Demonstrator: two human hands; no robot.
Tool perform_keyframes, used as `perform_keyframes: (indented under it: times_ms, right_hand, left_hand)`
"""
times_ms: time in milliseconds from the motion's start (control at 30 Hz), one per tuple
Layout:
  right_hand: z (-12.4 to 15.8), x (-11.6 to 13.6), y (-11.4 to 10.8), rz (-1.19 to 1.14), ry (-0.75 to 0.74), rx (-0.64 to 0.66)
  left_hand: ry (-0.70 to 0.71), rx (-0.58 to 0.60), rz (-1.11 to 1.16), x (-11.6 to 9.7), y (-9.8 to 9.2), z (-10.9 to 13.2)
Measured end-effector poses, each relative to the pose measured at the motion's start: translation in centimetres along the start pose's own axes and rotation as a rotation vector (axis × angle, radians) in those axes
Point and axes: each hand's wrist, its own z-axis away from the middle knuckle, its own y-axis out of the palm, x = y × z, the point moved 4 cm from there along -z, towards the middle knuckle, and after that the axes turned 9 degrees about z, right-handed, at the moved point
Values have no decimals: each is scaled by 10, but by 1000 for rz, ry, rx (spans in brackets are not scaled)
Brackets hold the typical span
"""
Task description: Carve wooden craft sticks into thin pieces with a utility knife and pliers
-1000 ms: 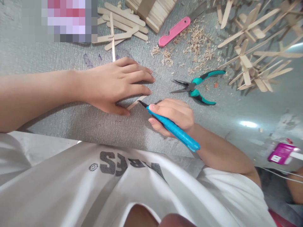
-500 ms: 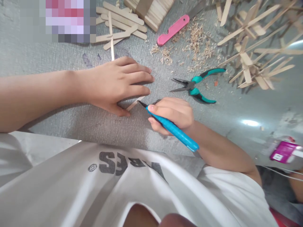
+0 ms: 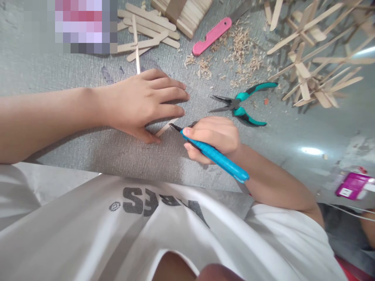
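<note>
My left hand lies palm down on the grey table, its fingers spread and stretched out. Thumb tip and index fingertip rest at the two ends of the visible part of a thin wooden craft stick, pinning it to the tabletop. My right hand is closed around a blue craft knife. The dark blade points left, its tip at the stick in the gap between my left thumb and index finger. Another craft stick runs from the pile to beside my left hand.
Needle-nose pliers lie opened to the right of my hands. Beyond are a pink-handled saw-like blade, wood shavings, loose sticks and a banded stick bundle. Joined stick structures crowd the far right, with a purple object nearer.
The knife handle's rear end has swung slightly up and right, while the blade tip stays at the stick. My left hand has barely moved.
</note>
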Motion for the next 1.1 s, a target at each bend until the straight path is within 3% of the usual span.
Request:
perform_keyframes:
  times_ms: [433,733,1100]
  right_hand:
    - [1,3,-2,105,-65,20]
    - [11,4,-1,41,-28,1]
    - [4,4,-1,75,-29,-14]
  left_hand:
    - [-4,-40,26,2,-2,-2]
    - [0,-6,-14,6,-3,1]
    - [8,-25,36,8,-2,3]
